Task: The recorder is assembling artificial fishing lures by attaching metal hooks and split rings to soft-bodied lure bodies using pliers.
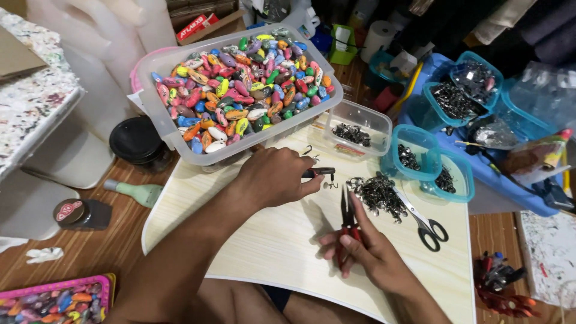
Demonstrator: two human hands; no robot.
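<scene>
**On the pale board: a tiny hook, a dark bait piece and red pliers**

Near the middle of the pale board (pixel 252 252), left hand (pixel 273 177) pinched shut on a small dark bait piece (pixel 318 172), with a tiny hook (pixel 329 183) hanging just under its right end. Sits low over the board, just on the near side of the big clear tub (pixel 258 145) full of bright painted bait bodies.

Nearer and to the right, right hand (pixel 372 255) wrapped tight round the red handles of the pliers (pixel 347 222). Points the thin black tips away, toward the dark bait piece, but apart from it and not touching. Cannot tell if the tips are open or closed.

Just right of the pliers, a heap of little metal bits (pixel 378 195) on the board, with black-handled scissors (pixel 423 222) lying beside it. Farther off, a small clear box (pixel 384 123) with more metal bits inside, and blue-green boxes (pixel 420 135) to its right.

Looks like the step of fitting metal parts onto the dark bait piece, with the piece in hand and the tool ready. Seems only partly done, with one hook on so far.

Next move calls for a still left pinch, the plier tips brought close to the small end, and a soft squeeze so nothing slips or bends. Needs care too, with the sharp hook so near the fingers.
</scene>
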